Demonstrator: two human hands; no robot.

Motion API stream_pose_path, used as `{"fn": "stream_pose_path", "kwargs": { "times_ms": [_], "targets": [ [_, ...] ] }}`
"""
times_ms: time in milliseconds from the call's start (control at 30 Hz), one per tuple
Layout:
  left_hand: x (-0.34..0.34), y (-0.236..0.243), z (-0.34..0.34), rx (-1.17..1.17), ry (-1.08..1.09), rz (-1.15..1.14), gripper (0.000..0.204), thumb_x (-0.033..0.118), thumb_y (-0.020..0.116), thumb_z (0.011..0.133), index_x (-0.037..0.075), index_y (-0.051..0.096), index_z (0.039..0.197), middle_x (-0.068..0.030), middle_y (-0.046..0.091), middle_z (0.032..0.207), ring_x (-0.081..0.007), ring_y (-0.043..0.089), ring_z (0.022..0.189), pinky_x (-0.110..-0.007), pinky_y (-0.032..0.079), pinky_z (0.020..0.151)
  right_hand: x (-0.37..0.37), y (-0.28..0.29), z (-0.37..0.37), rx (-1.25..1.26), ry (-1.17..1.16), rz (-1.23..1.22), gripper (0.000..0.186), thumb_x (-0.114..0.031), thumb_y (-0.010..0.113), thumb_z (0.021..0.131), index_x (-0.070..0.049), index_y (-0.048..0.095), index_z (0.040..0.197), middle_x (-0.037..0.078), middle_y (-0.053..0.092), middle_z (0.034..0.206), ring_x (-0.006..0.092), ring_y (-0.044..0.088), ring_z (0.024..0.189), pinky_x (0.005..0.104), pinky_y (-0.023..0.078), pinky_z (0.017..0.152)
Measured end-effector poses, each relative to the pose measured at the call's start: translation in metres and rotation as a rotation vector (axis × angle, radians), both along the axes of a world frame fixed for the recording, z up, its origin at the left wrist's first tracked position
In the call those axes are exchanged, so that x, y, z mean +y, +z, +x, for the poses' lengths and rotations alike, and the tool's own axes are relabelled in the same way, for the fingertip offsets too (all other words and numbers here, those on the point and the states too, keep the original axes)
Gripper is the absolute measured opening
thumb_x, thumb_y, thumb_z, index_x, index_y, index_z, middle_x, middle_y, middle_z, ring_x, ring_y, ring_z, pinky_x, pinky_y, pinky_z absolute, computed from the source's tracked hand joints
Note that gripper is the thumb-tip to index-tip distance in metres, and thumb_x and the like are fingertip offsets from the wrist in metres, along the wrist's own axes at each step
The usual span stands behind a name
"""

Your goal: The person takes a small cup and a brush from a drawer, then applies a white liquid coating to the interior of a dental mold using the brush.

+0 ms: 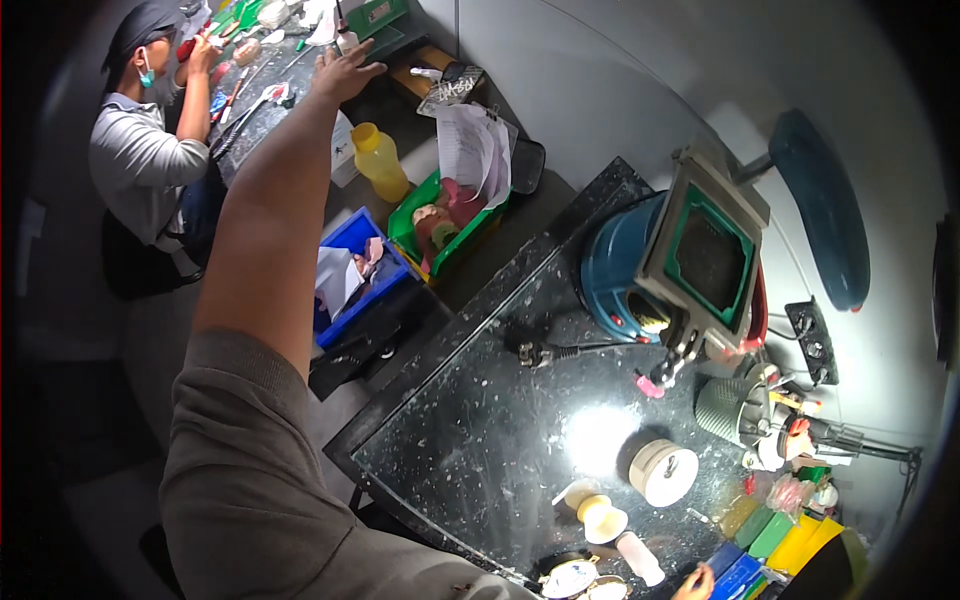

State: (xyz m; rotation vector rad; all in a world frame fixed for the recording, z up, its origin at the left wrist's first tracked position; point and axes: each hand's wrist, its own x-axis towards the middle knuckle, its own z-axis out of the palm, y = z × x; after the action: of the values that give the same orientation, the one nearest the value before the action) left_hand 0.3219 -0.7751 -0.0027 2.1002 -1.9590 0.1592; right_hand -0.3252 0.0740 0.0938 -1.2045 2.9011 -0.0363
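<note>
The left hand (pixel 345 74) has its fingers spread, a white bottle (pixel 347 42) just beyond them, perhaps touching. The right hand (pixel 696 584), well apart, is mostly cut off; I cannot tell its grip.

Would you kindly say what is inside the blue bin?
Inside the blue bin, a white sheet and pinkish pieces show. Anything beneath them, or behind the left arm, is hidden.

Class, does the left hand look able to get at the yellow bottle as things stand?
Probably yes: the yellow bottle appears beside the left forearm, nothing visibly covering it, though the left hand must draw back.
</note>
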Motion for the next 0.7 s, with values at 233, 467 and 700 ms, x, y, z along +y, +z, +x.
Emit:
{"fn": "stream_pose_path", "kwargs": {
  "times_ms": [233, 467, 700],
  "targets": [
    [-0.043, -0.024, 0.005, 0.072, 0.026, 0.015, 0.09, 0.081, 0.054, 0.073, 0.037, 0.036, 0.149, -0.0208, 0.032, 0.154, -0.0458, 0.017, 0.145, -0.055, 0.016, 0.116, -0.01, 0.007, 0.025, -0.029, -0.182, -0.03, 0.03, -0.02, 0.057, 0.095, 0.005, 0.069, 0.105, 0.022, 0.07, 0.103, 0.0359, 0.066, 0.095, 0.0402, 0.05, 0.089],
    [-0.068, -0.017, 0.041, 0.267, -0.044, -0.043, 0.11, 0.083, 0.055, 0.069, 0.014, 0.033, 0.151, -0.0191, 0.039, 0.15, -0.0402, 0.031, 0.141, -0.045, 0.023, 0.116, -0.023, -0.009, 0.019, 0.067, -0.01, 0.004, 0.029, -0.022, 0.057, 0.095, 0.004, 0.07, 0.099, 0.022, 0.07, 0.098, 0.0377, 0.065, 0.09, 0.0428, 0.05, 0.084],
    [-0.031, 0.1, 0.117, 0.135, -0.41, -0.397, 0.063, 0.052, 0.052, 0.096, 0.011, 0.047, 0.143, -0.0227, 0.048, 0.141, -0.0309, 0.047, 0.131, -0.038, 0.036, 0.107, 0.01, -0.076, -0.07, -0.095, -0.13, -0.318, 0.021, -0.012, 0.052, 0.099, 0.003, 0.065, 0.108, 0.015, 0.065, 0.115, 0.0349, 0.055, 0.115, 0.0408, 0.043, 0.097]
  ]
}}
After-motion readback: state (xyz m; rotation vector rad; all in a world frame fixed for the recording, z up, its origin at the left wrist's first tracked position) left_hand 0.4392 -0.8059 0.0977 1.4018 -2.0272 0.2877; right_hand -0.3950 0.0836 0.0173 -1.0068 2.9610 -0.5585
